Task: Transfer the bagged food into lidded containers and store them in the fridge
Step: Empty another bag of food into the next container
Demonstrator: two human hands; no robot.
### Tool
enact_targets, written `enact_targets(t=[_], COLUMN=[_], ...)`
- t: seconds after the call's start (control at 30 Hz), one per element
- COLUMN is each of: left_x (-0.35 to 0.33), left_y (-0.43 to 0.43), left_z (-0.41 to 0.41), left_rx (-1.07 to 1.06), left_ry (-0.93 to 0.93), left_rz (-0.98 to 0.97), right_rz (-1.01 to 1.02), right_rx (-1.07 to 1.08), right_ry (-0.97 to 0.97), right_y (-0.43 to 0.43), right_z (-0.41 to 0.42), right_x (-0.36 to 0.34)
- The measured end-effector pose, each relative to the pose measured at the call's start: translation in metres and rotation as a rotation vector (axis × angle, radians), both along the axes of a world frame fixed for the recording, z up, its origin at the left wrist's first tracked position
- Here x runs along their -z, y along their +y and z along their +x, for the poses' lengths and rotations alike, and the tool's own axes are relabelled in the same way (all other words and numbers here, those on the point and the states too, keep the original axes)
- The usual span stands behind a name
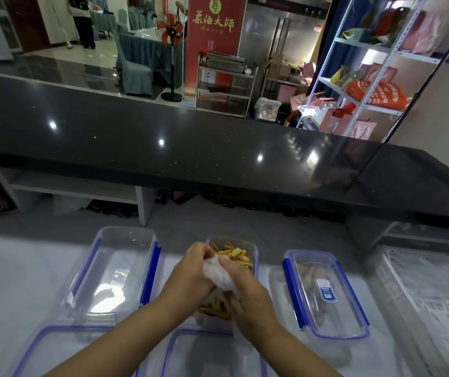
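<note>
A crumpled clear plastic bag [217,273] is bunched between both hands above the middle container [254,253], which holds yellow food strips [235,254]. My left hand [193,268] grips the bag from the left and my right hand [245,288] grips it from the right. An empty clear container [114,268] with blue clips stands to the left. On the right stands a lidded container [324,292] with brown food inside. Two loose blue-rimmed lids [62,349] [207,355] lie near the front edge.
The containers stand on a white table [13,281]. A white wire rack [421,295] lies at the right. A long black counter [190,148] runs across behind the table. A steel fridge [280,31] and shelving [367,77] stand far back.
</note>
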State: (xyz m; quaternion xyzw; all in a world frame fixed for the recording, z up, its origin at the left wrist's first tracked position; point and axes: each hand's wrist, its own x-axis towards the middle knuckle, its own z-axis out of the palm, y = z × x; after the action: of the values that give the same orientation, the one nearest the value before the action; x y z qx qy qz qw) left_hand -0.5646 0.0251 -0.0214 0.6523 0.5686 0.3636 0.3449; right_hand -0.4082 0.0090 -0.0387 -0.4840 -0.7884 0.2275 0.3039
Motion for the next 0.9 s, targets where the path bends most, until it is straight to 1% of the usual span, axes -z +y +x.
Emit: enact_targets(t=[0.1,0.17,0.2,0.27,0.33,0.4,0.47,0.5,0.57,0.67,0.8,0.9], left_x=[-0.005,-0.008,-0.008,-0.005,-0.001,0.004,0.009,0.011,0.014,0.017,0.019,0.021], left_y=[0.007,0.009,0.009,0.008,0.004,-0.002,-0.009,-0.011,-0.014,-0.014,-0.018,-0.022], left_z=[-0.006,-0.016,-0.022,-0.033,-0.039,-0.041,-0.04,-0.04,-0.043,-0.05,-0.056,-0.059], left_rx=[0.135,0.174,0.146,0.013,-0.126,-0.209,-0.251,-0.273,-0.314,-0.35,-0.344,-0.321], left_ry=[0.059,0.112,0.126,0.127,0.119,0.119,0.11,0.101,0.077,0.048,0.01,0.009], left_rz=[-0.016,-0.003,0.016,0.038,0.026,0.008,0.008,0.016,0.038,0.057,0.054,0.051], right_rz=[0.126,0.238,0.282,0.342,0.364,0.3,0.114,0.009,-0.087,-0.063,-0.038,-0.086], right_rx=[0.037,0.101,0.148,0.265,0.375,0.393,0.282,0.227,0.164,0.164,0.185,0.196], right_ry=[0.049,0.058,0.065,0.015,-0.12,-0.337,-0.548,-0.602,-0.637,-0.625,-0.663,-0.652], right_y=[0.011,0.023,0.03,0.04,0.048,0.048,0.041,0.035,0.026,0.027,0.047,0.064], right_z=[0.012,0.023,0.029,0.043,0.052,0.049,0.035,0.026,0.011,-0.003,-0.013,-0.015], right_x=[-0.01,-0.019,-0.023,-0.032,-0.037,-0.038,-0.036,-0.034,-0.026,-0.016,-0.008,-0.003])
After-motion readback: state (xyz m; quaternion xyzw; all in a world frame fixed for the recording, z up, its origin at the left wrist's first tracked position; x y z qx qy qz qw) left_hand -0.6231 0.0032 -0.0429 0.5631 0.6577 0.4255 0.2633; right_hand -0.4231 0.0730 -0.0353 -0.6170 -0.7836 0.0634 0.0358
